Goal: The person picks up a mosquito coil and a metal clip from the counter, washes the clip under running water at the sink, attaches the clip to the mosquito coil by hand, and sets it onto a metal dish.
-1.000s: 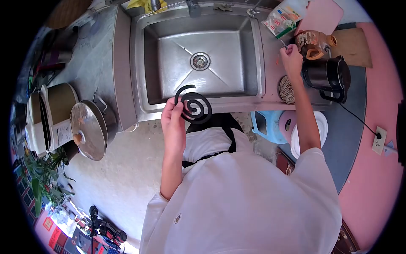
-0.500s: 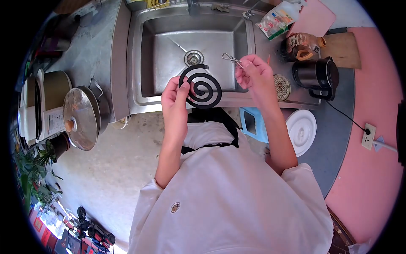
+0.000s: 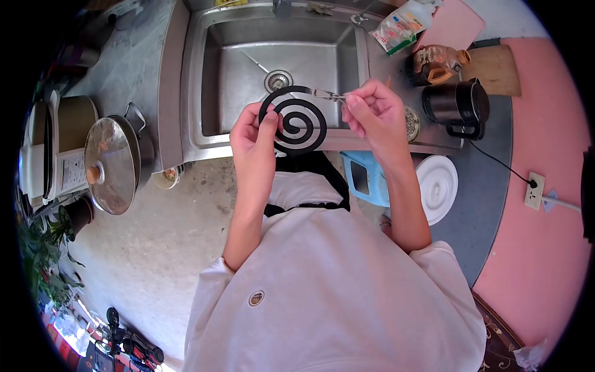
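A black mosquito coil [image 3: 319,118] is held upright in front of the sink, its spiral facing me. My left hand [image 3: 255,133] pinches its left side between thumb and fingers. My right hand [image 3: 376,111] grips a metal wire clip [image 3: 328,95] by its right end. The clip's far end meets the outer tip of the coil at the top; whether it is clamped on there I cannot tell. Both hands are over the near edge of the stainless steel sink [image 3: 273,44].
A lidded pot [image 3: 111,164] stands left. To the right are a black electric kettle [image 3: 455,108], a brown bottle [image 3: 437,64], a white-green bag [image 3: 401,28] and a tin of small pellets [image 3: 411,123]. A blue stool [image 3: 365,180] and a white lid [image 3: 436,189] sit lower.
The clip has moved left and down to the coil's outer tip, and my right hand has turned with it. My left hand still holds the coil. The view has shifted slightly.
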Demonstrator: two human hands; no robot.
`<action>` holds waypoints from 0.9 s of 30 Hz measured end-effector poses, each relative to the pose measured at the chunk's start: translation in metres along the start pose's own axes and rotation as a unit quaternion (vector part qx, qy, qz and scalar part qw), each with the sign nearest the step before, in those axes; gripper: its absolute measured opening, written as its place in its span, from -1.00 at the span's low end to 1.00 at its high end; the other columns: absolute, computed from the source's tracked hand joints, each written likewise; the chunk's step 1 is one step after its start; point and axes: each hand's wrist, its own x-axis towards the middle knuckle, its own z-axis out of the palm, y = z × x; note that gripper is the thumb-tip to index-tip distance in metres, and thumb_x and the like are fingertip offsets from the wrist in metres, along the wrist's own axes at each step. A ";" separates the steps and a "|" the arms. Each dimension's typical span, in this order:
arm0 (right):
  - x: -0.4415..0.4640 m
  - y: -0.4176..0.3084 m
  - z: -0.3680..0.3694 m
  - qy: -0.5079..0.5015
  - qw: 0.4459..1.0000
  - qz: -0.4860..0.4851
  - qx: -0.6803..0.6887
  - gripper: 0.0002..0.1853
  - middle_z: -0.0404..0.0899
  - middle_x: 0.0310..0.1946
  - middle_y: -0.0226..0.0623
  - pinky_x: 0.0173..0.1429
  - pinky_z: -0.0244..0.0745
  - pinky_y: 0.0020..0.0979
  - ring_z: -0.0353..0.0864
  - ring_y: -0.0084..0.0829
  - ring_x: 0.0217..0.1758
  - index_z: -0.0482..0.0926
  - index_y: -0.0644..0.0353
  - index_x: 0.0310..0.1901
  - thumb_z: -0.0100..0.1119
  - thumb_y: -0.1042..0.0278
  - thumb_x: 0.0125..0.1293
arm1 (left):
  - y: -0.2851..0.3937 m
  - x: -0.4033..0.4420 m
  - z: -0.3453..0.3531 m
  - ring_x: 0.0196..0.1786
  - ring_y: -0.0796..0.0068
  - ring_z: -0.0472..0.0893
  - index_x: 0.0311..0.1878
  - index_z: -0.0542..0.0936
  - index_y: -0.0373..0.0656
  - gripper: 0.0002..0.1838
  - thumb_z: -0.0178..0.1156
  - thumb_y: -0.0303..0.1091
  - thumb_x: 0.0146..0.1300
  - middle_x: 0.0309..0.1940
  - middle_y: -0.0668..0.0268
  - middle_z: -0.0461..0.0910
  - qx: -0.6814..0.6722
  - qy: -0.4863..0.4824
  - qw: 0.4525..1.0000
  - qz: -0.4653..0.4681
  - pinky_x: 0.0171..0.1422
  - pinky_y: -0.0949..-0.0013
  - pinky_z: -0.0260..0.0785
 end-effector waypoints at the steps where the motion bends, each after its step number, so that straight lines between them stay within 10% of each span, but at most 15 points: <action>1: -0.001 -0.001 0.000 0.000 1.000 -0.008 0.003 -0.88 0.50 -0.57 -0.38 -0.59 0.19 -0.73 0.37 -0.75 -0.61 0.39 0.20 -0.39 0.12 0.41 0.21 | 0.000 -0.001 0.001 -0.45 0.78 0.30 -0.30 0.46 -0.23 -0.91 -0.01 -0.43 0.25 -0.53 0.48 0.43 -0.005 -0.004 1.000 0.001 -0.34 0.65 0.11; 27: -0.006 0.001 0.008 0.015 1.000 -0.023 -0.013 -0.88 0.50 -0.56 -0.40 -0.58 0.18 -0.74 0.35 -0.77 -0.59 0.40 0.19 -0.39 0.12 0.39 0.21 | -0.003 -0.003 -0.005 -0.47 0.80 0.31 -0.28 0.46 -0.25 -0.91 -0.01 -0.45 0.25 -0.53 0.48 0.44 -0.023 -0.012 1.000 0.002 -0.36 0.67 0.13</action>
